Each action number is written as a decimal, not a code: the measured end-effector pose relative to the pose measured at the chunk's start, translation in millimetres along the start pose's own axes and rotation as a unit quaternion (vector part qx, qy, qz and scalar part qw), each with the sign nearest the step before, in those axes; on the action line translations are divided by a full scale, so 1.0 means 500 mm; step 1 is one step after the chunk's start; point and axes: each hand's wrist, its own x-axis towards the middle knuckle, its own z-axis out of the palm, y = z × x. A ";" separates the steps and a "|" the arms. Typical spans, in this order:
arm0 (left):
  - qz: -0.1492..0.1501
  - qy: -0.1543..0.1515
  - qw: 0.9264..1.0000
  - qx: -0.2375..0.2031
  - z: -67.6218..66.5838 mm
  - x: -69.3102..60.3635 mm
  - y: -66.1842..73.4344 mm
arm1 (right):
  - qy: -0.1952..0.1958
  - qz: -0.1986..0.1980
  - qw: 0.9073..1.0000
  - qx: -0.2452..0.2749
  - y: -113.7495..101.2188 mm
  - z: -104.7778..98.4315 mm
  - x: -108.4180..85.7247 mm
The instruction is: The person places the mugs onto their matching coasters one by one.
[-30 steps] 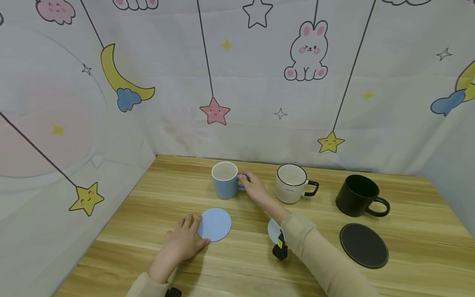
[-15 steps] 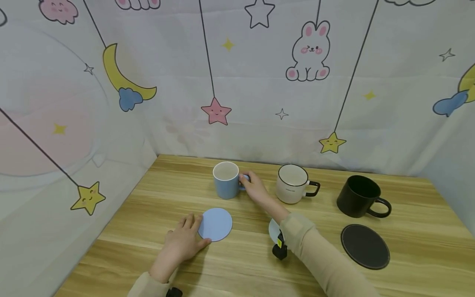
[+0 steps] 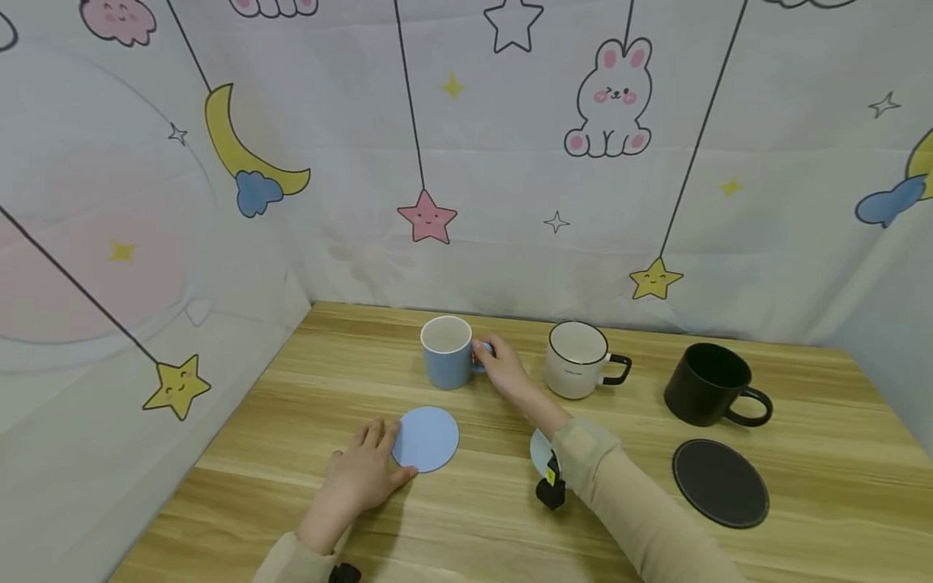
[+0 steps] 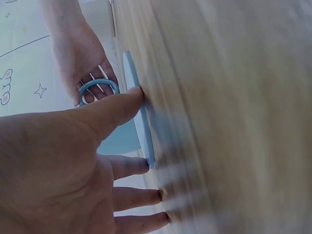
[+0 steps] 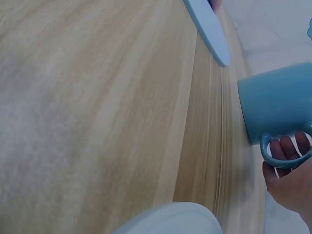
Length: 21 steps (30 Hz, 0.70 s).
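Observation:
A blue mug (image 3: 448,362) with a white inside stands upright at the back left of the wooden table. My right hand (image 3: 503,368) grips its handle, the fingers passing through the loop in the right wrist view. In front of the mug lies a round light-blue coaster (image 3: 426,440). My left hand (image 3: 364,470) rests at the coaster's left side, fingers spread and fairly straight; thumb and index finger touch its edge, and the other fingertips touch the table in the left wrist view. A pale coaster (image 3: 541,452) is partly hidden under my right forearm.
A white mug (image 3: 572,372) with a black rim and handle stands just right of my right hand. Further right is a black mug (image 3: 698,393), with a round black coaster (image 3: 720,483) in front. A printed cloth (image 3: 496,267) hangs behind the table (image 3: 474,526).
The whole view has shifted very slightly. Both hands, the mugs and the coasters keep their places on the table.

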 end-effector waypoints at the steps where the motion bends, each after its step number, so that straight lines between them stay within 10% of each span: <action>1: 0.000 0.000 1.000 0.000 0.000 0.000 0.000 | 0.000 0.001 1.000 0.002 0.000 0.000 0.000; 21: 0.001 0.000 1.000 0.007 0.000 0.000 0.002 | -0.022 0.014 0.996 0.088 -0.004 -0.005 0.008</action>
